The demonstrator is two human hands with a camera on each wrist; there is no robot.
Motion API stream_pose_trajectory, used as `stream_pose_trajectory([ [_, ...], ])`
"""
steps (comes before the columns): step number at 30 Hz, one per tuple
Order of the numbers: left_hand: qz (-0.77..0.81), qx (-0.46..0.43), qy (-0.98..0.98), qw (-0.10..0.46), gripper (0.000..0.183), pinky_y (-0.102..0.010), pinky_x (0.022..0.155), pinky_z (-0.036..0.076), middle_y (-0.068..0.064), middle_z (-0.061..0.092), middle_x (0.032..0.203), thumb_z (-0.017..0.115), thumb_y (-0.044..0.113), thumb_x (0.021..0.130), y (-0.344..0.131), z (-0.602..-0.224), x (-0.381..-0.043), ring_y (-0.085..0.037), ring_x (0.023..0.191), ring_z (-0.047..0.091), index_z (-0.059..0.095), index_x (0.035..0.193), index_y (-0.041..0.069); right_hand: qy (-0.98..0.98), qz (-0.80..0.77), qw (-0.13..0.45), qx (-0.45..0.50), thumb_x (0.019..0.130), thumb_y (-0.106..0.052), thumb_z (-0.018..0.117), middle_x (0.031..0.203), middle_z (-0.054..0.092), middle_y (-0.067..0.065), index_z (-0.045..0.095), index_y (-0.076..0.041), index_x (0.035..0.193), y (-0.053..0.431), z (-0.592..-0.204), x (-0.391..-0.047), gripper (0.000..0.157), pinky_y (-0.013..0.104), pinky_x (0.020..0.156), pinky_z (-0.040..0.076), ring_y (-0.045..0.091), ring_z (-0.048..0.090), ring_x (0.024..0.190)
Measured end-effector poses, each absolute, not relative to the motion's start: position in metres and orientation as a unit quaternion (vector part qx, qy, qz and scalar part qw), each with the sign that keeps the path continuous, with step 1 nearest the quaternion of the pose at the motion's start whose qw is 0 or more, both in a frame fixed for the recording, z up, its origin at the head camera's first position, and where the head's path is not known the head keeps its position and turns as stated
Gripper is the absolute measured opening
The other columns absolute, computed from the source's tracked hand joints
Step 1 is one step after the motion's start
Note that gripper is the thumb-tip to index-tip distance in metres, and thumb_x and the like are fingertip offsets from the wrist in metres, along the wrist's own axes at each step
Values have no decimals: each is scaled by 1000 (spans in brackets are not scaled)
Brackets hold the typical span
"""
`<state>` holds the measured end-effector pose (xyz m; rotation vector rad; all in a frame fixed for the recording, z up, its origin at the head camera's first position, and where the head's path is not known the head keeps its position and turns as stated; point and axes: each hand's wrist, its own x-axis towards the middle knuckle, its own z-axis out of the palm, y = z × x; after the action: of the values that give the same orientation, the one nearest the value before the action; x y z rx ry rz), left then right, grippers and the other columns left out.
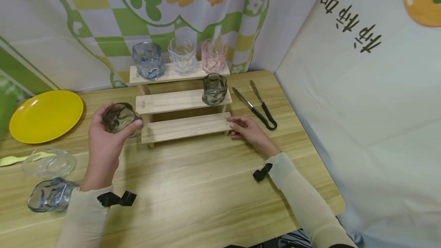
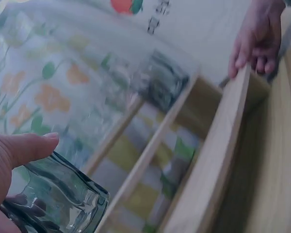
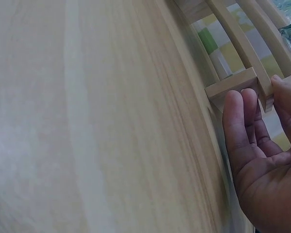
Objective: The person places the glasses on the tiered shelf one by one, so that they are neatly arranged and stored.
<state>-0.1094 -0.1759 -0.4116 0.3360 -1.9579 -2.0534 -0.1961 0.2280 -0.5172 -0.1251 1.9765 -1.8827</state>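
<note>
My left hand (image 1: 106,141) grips a smoky grey glass (image 1: 118,118), thumb on its near side, just left of a three-step wooden shelf (image 1: 186,127). The same glass (image 2: 63,194) shows in the left wrist view with its rim toward the shelf. My right hand (image 1: 249,131) pinches the right end of the lowest step; in the right wrist view the thumb lies on top of the board (image 3: 264,92) and the fingers are below. Another smoky glass (image 1: 214,91) stands at the right of the middle step. On the top step stand a blue glass (image 1: 149,61), a clear glass (image 1: 182,57) and a pink glass (image 1: 213,56).
Black-handled tongs (image 1: 258,108) lie right of the shelf. At the left are a yellow plate (image 1: 46,116), a pale yellow fork (image 1: 13,160), a clear glass dish (image 1: 49,165) and a blue glass (image 1: 51,196) on its side. A patterned curtain (image 1: 120,22) hangs behind.
</note>
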Motion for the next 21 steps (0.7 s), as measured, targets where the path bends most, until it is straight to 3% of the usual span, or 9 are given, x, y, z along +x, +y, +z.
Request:
stream_pose_trajectory([
  [8,-681,15,-728,83,81,-42,108,39,-5,54,138,92,8,75,-116,-389,-159,-23,127,46,51,145,14,712,-669,207,-45,102,-19,64,111,60,17,63,-6,134,228,-518,-196,34,40,85,58,23,66,91],
  [15,-642,-1,-766,26,90,-41,103,45,-4,53,139,93,23,75,-82,-393,-195,-24,126,50,45,150,12,712,-668,211,-47,102,-18,64,112,59,17,63,-7,133,228,-516,-197,33,39,84,59,23,66,89],
  [21,-616,-6,-787,35,90,-39,109,38,-6,52,140,92,22,77,-68,-402,-208,-23,129,46,43,152,10,714,-668,206,-52,103,-17,63,113,59,18,63,-6,133,230,-517,-196,32,39,83,59,23,66,90],
])
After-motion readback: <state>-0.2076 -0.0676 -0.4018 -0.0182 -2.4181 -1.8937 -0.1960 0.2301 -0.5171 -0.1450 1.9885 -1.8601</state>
